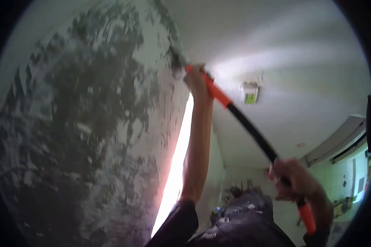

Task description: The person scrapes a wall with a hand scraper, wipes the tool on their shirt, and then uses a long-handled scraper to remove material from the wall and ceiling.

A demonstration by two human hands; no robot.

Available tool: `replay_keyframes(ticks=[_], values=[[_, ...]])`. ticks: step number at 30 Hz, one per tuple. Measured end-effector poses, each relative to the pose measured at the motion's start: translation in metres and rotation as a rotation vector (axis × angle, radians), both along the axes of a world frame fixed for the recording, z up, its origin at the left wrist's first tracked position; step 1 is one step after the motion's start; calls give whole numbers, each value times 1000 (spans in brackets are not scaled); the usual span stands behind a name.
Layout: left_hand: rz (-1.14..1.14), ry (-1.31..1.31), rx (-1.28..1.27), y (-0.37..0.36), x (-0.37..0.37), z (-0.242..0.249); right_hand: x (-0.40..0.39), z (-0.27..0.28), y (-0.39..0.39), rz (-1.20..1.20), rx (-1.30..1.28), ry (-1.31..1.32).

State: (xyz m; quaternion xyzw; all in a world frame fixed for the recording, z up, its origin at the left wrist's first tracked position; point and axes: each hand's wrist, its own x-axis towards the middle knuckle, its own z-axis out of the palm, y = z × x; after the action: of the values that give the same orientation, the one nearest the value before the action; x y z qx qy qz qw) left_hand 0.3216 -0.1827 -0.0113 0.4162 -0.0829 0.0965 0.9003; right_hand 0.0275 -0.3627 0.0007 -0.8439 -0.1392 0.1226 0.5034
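Note:
A long-handled scraper [253,131] with an orange and black shaft runs diagonally across the view. Its blade [176,59] is at the patchy wall [99,103], near the wall's upper right edge; motion blur hides whether it touches. Close behind the blade, my left hand [200,80] is closed around the orange upper grip. Lower down, my right hand [292,179] wraps the black part of the shaft, just above the orange end. Grey, rough patches show on the wall among remnants of pale coating.
A bright, narrow opening [175,177] lies along the wall's edge, behind my left forearm. On the pale surface to the right is a small white box [250,92] with a yellow-green label. A long curved-looking fixture [336,140] stands at the far right. Blurred items lie below.

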Motion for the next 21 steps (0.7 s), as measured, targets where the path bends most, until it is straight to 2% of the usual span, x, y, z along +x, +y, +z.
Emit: replay_keyframes(ticks=[2, 4, 5, 6, 7, 8, 9, 10, 12, 14, 15, 18, 19, 20, 21], values=[[26, 131, -118, -4, -19, 11, -12, 21, -10, -292, 535, 704], [-67, 87, -125, 14, -28, 2, -38, 48, 9, -292, 541, 809], [-59, 95, -68, 8, -6, 4, -23, 29, 10, -278, 435, 599], [-44, -6, -58, -3, 21, 3, -18, 15, 8, -110, 184, 301], [-24, 59, -58, 5, 9, -31, -12, 4, 9, -18, -73, -26], [-58, 39, -88, 5, 6, -30, -15, 26, 16, -237, 212, 353], [-104, -37, -114, 1, 20, -7, -7, 49, 15, -459, 509, 674], [-14, 105, -143, 3, -9, 13, -26, 49, 2, -328, 513, 674], [-44, 39, -144, 4, -18, 16, -29, 61, 3, -352, 514, 798], [-17, 1, -88, -10, 19, 29, -51, 64, 13, -402, 528, 812], [-47, 93, -67, -13, 24, 37, -56, 69, 15, -424, 520, 773], [-8, 54, -161, 9, -41, 50, -42, 81, 15, -467, 528, 601], [-22, 33, -155, 11, -43, 49, -32, 78, 14, -458, 521, 599], [-4, -30, -242, 4, -27, 49, -22, 70, 15, -603, 476, 510], [-2, -24, -203, -3, -15, 55, -17, 62, 15, -753, 419, 430]])
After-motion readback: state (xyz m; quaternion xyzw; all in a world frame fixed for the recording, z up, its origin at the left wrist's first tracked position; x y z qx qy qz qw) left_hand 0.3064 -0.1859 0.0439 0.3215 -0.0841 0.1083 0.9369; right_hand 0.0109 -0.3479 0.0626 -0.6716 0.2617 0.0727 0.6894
